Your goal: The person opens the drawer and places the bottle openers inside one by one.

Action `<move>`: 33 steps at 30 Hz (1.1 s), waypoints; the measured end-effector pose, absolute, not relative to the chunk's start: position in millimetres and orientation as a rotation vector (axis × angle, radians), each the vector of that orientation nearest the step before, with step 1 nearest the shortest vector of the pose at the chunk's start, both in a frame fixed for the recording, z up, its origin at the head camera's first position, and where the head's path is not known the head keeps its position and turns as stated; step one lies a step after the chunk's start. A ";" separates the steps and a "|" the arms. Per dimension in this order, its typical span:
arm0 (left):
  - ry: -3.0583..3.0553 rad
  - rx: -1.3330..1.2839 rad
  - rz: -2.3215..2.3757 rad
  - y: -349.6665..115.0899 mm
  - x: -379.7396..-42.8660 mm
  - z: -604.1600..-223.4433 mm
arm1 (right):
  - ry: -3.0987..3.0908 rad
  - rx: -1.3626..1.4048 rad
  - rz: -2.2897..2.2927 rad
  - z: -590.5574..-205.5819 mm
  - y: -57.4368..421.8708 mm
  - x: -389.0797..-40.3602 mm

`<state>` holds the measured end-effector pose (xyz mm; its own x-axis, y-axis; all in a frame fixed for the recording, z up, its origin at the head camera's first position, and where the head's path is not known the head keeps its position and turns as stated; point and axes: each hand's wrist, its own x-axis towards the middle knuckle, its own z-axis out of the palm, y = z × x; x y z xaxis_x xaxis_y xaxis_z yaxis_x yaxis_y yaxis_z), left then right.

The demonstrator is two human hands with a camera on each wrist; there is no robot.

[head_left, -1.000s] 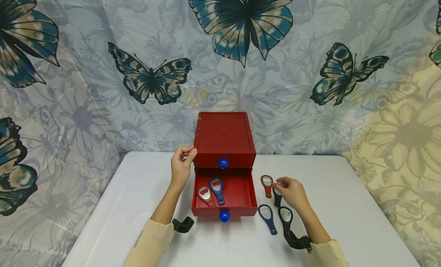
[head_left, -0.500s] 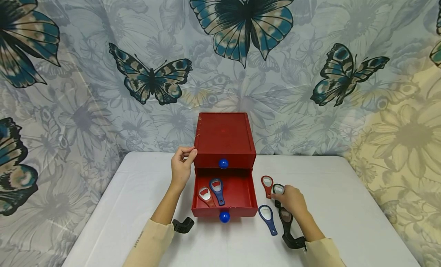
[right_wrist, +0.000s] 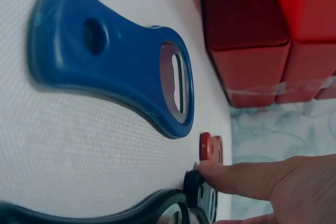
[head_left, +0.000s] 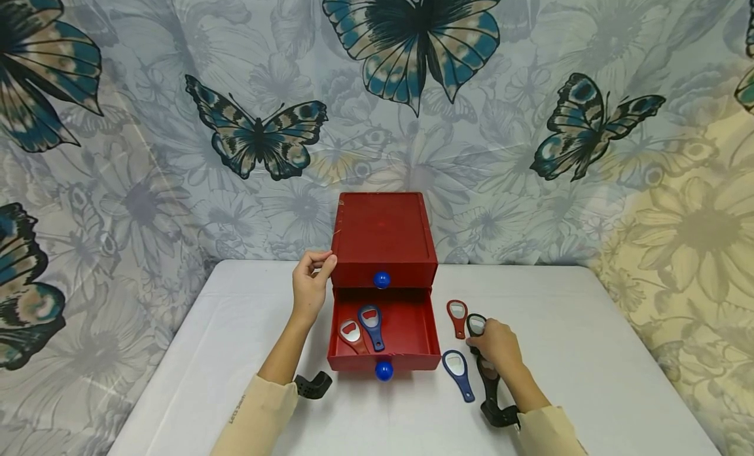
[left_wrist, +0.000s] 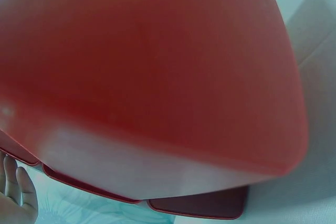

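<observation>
A red drawer cabinet stands at the rear of the white tabletop, in front of a butterfly-print cloth. Its lower drawer is pulled out; one red opener and one blue opener lie in the left half, side by side. Four more openers lie to the right of the drawer: the outer red opener, the far black opener, the outer blue opener and the near black opener. The far black opener lies just beside the outer red opener, with the near black opener in front of it. In the head view, the right wrist camera overlaps the near black opener's handle end.

The drawer's right wall separates the inner and outer openers. Bare tabletop extends from the right hand to the right edge; the drawer floor continues right of the inner pair.

The right hand pinches the far black opener at its handle, thumb toward the drawer. The left hand touches the cabinet's left side, fingers extended, not wrapped around it.
</observation>
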<state>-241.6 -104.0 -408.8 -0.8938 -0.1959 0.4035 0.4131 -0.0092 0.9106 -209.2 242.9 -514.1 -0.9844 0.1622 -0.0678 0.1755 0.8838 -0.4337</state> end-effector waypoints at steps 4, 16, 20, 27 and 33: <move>-1.857 -0.225 -1.959 -103.7 -241.4 -408.7 | 3.038 0.271 -0.698 -514.9 242.9 -208.7; -1.857 -0.228 -1.963 -103.8 -240.9 -408.8 | 3.073 0.253 -0.665 -515.6 247.7 -209.3; -1.857 -0.228 -1.963 -103.5 -241.4 -408.5 | 3.057 0.277 -0.672 -514.5 249.6 -209.6; -1.853 -0.231 -1.958 -103.3 -241.7 -408.1 | 3.046 0.301 -0.706 -511.8 251.9 -208.8; -1.853 -0.223 -1.961 -103.4 -241.4 -408.4 | 3.015 0.285 -0.756 -511.4 258.1 -209.5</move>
